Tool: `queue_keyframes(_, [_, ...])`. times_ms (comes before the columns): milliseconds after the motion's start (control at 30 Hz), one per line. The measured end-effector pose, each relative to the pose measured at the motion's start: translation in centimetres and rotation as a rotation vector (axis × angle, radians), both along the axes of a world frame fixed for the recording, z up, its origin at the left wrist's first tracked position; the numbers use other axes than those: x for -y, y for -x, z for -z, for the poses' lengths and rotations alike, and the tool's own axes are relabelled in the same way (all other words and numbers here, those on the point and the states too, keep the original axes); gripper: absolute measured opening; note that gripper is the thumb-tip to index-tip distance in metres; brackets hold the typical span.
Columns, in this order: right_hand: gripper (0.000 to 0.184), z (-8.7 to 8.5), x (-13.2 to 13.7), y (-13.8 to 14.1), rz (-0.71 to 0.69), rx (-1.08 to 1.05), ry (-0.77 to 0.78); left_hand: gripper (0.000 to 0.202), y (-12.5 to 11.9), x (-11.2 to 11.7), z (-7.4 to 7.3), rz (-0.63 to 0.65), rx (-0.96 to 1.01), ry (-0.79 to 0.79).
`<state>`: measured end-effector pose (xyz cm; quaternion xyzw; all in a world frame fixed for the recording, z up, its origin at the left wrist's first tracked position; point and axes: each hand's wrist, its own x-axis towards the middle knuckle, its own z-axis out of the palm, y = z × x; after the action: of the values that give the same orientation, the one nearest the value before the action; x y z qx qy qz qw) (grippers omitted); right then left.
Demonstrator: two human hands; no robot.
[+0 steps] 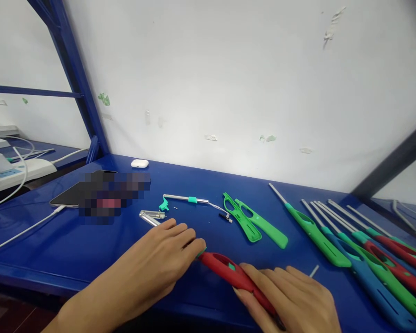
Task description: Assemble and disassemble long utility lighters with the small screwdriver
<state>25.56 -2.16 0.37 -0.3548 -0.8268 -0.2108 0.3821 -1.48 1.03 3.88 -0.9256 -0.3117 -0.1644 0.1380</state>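
Note:
A red long-neck lighter (229,272) with a teal trigger lies on the blue table (55,240). My right hand (291,296) wraps round its handle end. My left hand (162,259) rests palm down, its fingertips pressed on the lighter's front end. Just beyond my left hand lie a small metal part (151,215), a teal trigger piece (164,204) and a metal tube with a teal collar and wire (194,200). Two empty green lighter shell halves (253,222) lie in the middle.
Several assembled green, blue and red lighters (360,245) lie in a row at the right. A phone (69,196) with a white cable, and a white earbud case (139,163), sit at the back left. A blue rack post (76,78) rises on the left by the white wall.

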Motion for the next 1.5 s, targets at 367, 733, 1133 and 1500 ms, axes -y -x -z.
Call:
queue_keyframes(367, [0.025,0.2,-0.4,-0.5,0.119,0.005,0.002,0.041,0.7,-0.1,0.8,-0.075,0.119,0.345])
queue_keyframes(733, [0.027,0.4,-0.7,-0.2,0.131,-0.04,0.099,0.017,-0.9,-0.4,1.7,-0.003,0.161,0.359])
queue_keyframes(1133, [0.02,0.5,-0.8,-0.2,0.073,-0.078,0.137,0.018,-1.3,-0.2,1.6,0.006,0.124,0.36])
queue_keyframes(1500, [0.017,1.1,-0.5,-1.0,0.066,-0.07,0.086,0.03,-1.7,-0.5,2.2,0.072,0.05,0.141])
